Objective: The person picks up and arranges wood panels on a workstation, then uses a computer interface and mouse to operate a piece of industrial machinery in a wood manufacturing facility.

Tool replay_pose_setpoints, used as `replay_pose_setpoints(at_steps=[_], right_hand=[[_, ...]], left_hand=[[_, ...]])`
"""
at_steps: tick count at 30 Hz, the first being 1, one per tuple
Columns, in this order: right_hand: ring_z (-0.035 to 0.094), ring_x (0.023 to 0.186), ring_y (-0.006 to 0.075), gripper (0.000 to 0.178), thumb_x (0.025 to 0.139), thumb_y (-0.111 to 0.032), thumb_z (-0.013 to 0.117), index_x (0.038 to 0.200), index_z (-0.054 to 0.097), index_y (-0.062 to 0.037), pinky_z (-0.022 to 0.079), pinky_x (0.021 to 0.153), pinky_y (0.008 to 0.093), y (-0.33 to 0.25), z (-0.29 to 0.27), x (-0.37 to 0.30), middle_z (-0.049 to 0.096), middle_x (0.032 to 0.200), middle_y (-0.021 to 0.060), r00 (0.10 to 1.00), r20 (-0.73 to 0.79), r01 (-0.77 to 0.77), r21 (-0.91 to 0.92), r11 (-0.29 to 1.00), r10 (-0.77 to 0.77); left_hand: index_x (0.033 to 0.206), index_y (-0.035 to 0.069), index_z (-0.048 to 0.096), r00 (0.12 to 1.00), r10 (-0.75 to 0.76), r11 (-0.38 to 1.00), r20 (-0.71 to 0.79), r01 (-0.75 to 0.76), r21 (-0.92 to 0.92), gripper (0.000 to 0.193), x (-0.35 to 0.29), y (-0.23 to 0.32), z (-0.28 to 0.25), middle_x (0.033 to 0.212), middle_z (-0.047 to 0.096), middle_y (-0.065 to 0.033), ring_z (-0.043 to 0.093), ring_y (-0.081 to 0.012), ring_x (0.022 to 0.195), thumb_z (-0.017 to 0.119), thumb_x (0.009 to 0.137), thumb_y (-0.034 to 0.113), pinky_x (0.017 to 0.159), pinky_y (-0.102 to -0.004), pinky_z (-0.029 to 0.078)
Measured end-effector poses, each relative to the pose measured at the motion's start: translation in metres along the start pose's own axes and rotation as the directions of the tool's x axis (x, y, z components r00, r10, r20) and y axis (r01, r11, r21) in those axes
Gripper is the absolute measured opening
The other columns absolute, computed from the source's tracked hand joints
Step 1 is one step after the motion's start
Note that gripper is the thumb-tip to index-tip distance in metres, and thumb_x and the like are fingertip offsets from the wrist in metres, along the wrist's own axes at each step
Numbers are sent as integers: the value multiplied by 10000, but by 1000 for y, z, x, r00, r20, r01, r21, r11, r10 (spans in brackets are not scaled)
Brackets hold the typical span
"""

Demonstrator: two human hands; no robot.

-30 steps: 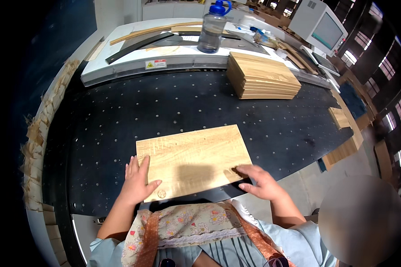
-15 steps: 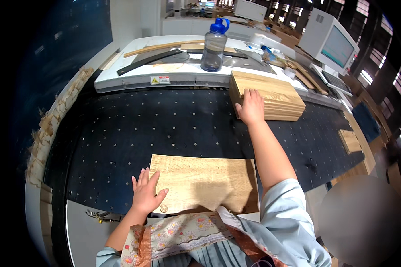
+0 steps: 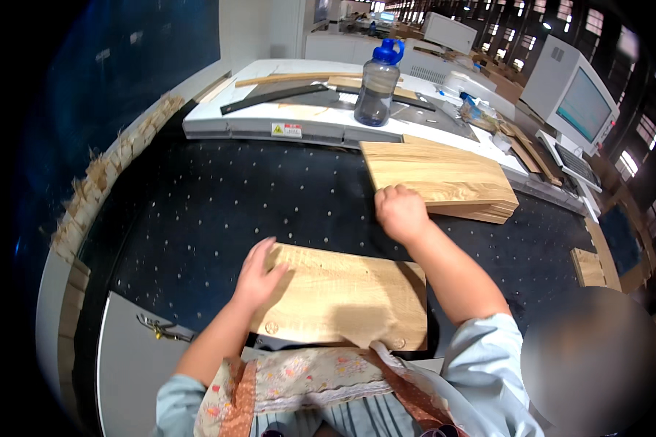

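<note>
My right hand (image 3: pixel 402 213) is closed on the near left edge of the top wood-grain board (image 3: pixel 441 169). That board sits askew, pulled toward me over the stack of boards (image 3: pixel 481 212) beneath it. A second board (image 3: pixel 346 291) of the same wood grain lies flat close to my body, with a round mark in each of its two near corners. At its left end my left hand (image 3: pixel 257 282) touches or hovers over the edge, thumb and fingers apart, holding nothing.
The black table (image 3: pixel 219 211) is dotted with small studs. Behind it a white ledge (image 3: pixel 197 125) carries dark strips, wood strips and a blue-capped bottle (image 3: pixel 377 87). A monitor (image 3: pixel 576 95) and keyboard (image 3: pixel 572 162) stand at the far right. A small board piece (image 3: pixel 587 266) lies at the right edge.
My right hand has closed on the stack's top board and drawn it toward me, out of line with the others. My left hand has shifted along the near board's left end.
</note>
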State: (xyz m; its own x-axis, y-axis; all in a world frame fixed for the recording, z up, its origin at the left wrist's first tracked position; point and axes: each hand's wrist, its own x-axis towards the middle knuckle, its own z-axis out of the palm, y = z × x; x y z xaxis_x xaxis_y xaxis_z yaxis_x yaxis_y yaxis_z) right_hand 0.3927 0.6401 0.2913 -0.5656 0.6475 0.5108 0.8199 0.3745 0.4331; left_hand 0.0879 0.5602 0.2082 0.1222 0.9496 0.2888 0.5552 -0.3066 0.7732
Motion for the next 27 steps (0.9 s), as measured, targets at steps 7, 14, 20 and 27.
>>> replay_pose_setpoints(at_steps=[7,14,20,27], right_hand=[[544,935,282,380,671,-297,701,945,594,-57,417,864,449,-97,-92,-31,589,959,99,977,-187,186,503,844,-104],[436,1150,360,608,664,-51,719,1222,482,-15,350,985,412,-26,-68,-125,489,1232,183,794,-34,-535,436,724,607],[372,1240,343,738,714,-97,730,1340,347,-23,316,1016,416,4,-39,-132,368,1351,186,628,-114,-648,472,598,770],[287,1327,279,635,896,-211,551,1410,230,-20,275,1070,401,-24,-46,-92,261,1445,186,699,-57,-136,968,211,713]], left_hand=[[1331,-15,314,824,103,-337,557,556,-760,603,44,55,52,1252,473,-227,508,-350,1124,561,853,255,958,-466,417],[1281,-85,336,921,-74,-132,383,372,-919,603,7,51,3,1176,496,-264,534,-359,1085,577,743,43,930,-471,453],[1277,-104,338,921,-70,-98,383,375,-922,620,-12,51,-43,1165,495,-280,542,-357,1070,591,745,91,905,-461,472],[1278,-94,356,907,-147,-16,395,398,-917,657,-39,38,-109,1172,486,-301,548,-353,1051,557,792,299,877,-442,468]])
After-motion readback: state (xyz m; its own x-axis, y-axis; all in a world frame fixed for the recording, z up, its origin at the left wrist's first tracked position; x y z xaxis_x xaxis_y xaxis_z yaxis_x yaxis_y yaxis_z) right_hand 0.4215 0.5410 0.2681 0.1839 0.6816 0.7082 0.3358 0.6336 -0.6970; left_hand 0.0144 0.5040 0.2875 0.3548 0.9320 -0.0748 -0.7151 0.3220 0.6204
